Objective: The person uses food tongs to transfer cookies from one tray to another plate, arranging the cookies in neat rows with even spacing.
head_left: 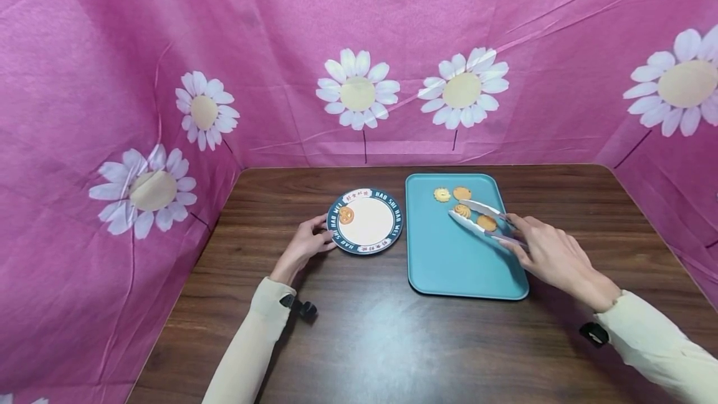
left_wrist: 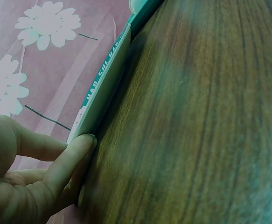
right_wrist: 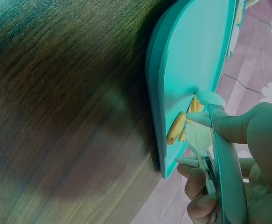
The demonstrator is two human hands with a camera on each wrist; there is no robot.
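My left hand [head_left: 305, 243] pinches the left rim of a round plate [head_left: 370, 222] with a dark blue lettered border; the left wrist view shows thumb and fingers at its edge. One brown cookie [head_left: 346, 215] lies at the plate's left side. With my right hand [head_left: 552, 257] I hold metal tongs [head_left: 473, 223] with pale tips, low over a teal tray [head_left: 460, 267]. Between the tong tips sits a swirled cookie [head_left: 462, 211]; whether they touch it I cannot tell. Around it on the tray are a pale flower-shaped cookie [head_left: 442, 195] and round cookies [head_left: 487, 224].
The plate and tray stand side by side on a dark wooden table [head_left: 359, 329], the plate left of the tray. Pink cloth [head_left: 269, 80] with white daisies hangs behind and along both sides. Black straps with small devices [head_left: 305, 309] sit at both wrists.
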